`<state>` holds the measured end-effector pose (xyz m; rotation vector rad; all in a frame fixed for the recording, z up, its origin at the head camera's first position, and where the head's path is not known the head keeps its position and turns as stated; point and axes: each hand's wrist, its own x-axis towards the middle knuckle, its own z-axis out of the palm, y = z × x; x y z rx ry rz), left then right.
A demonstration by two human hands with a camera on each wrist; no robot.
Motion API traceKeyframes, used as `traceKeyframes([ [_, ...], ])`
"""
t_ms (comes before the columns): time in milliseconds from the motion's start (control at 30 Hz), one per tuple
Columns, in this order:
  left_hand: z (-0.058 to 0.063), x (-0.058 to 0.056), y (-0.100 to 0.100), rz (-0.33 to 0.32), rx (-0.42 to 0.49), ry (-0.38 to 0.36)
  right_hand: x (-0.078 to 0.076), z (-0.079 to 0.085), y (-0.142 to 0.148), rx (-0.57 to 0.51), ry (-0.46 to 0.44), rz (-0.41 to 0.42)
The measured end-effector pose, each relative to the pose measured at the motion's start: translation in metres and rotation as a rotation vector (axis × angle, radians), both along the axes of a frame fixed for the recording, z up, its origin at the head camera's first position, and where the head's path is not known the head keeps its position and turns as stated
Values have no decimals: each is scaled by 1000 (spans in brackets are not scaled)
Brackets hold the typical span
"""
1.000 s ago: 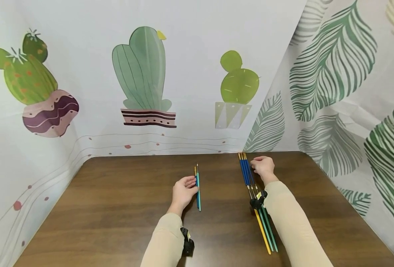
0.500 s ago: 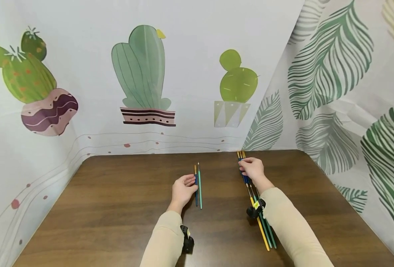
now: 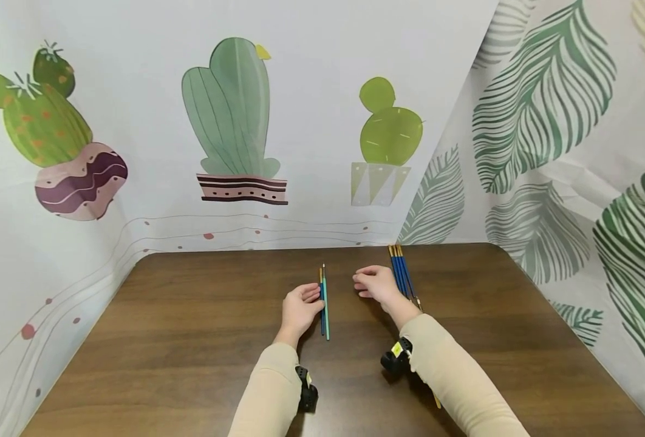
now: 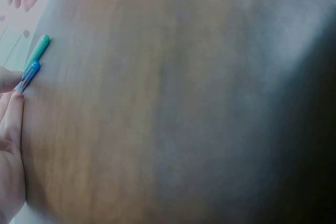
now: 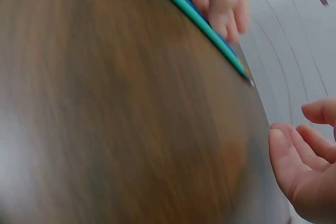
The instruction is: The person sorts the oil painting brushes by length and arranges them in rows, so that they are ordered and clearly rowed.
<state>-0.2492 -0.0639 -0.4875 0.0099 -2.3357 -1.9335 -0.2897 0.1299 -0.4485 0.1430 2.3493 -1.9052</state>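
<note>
Near the middle of the table, my left hand pinches a dark blue paintbrush between thumb and fingers. Close along its right side lies a teal paintbrush, tip toward the wall. In the left wrist view the handle ends of the blue brush and teal brush stick out past the thumb. My right hand hovers between this pair and the right-hand brushes, fingers loosely bent and holding nothing. The right wrist view shows the gap between its thumb and fingers, with the teal brush ahead of it.
Several blue paintbrushes lie side by side at the table's far right edge. Below them my right sleeve hides most of more brushes; a yellow handle end peeks out. A patterned cloth wall stands behind the wooden table.
My right hand has passed leftward over the blue brushes to the space beside the pair. The left hand stays in place, while the blue and teal brushes shifted slightly apart, then together again.
</note>
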Motion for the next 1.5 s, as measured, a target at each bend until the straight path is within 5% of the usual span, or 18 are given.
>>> traceKeyframes([
  [800,1,-1,1,-21,27,-30,0,-12,-63,-69,-40,-9],
  [1500,4,1,-1,-24,12,-48,0,-8,-71,99,7,-14],
])
